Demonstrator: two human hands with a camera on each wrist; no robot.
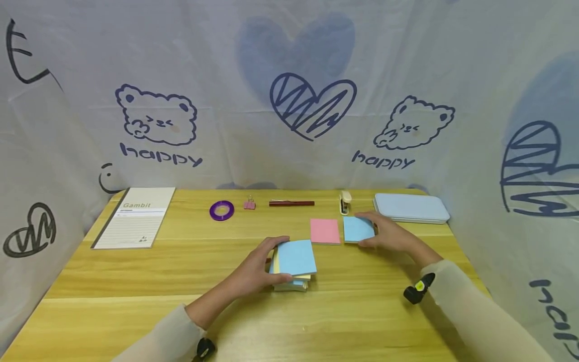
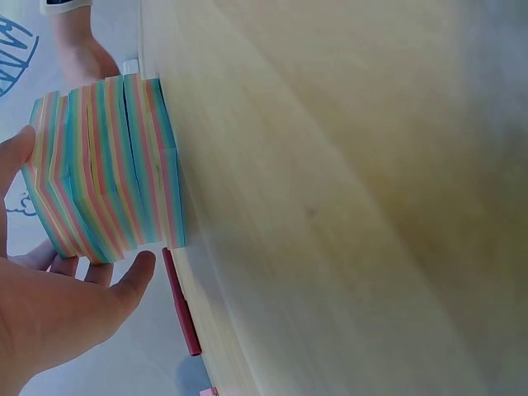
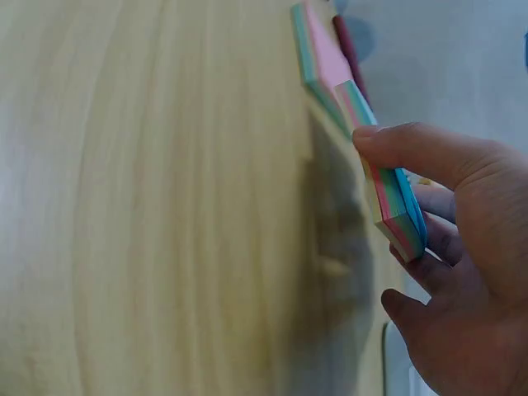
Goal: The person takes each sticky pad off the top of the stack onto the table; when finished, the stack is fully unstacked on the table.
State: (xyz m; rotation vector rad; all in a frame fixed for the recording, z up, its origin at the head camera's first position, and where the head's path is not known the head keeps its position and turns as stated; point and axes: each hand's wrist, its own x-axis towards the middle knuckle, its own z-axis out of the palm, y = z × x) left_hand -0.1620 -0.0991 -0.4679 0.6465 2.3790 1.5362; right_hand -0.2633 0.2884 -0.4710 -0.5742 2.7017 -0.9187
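- Both hands are at work on pads of sticky notes near the middle of the wooden table (image 1: 135, 281). The left hand (image 1: 255, 269) curls around the left side of the tall sticky-note stack (image 1: 293, 264), thumb at its far edge and fingers at its near side; the left wrist view shows the layered pink, yellow, green and blue edges of this stack (image 2: 107, 169) with the hand (image 2: 58, 305) beside it.
- Right hand (image 1: 386, 234) pinches the small blue-topped pad (image 1: 358, 229), thumb on the near edge and fingers behind; in the right wrist view the pad (image 3: 394, 202) stands tilted on the table under the thumb.
- Notebook (image 1: 135, 217) marked "Gambit" lies flat at the far left.
- Pale blue case (image 1: 410, 207) sits at the far right, just behind the right hand.
- Pink-topped pad (image 1: 324, 231) lies between the tall stack and the blue-topped pad, just beside the latter.
- Dark red pen (image 1: 291, 203) lies along the far edge.
- Purple tape roll (image 1: 221, 210) rests to the pen's left.
- Small stapler (image 1: 345, 202) stands behind the pink-topped pad.
- Pink binder clip (image 1: 249, 203) sits between tape and pen.
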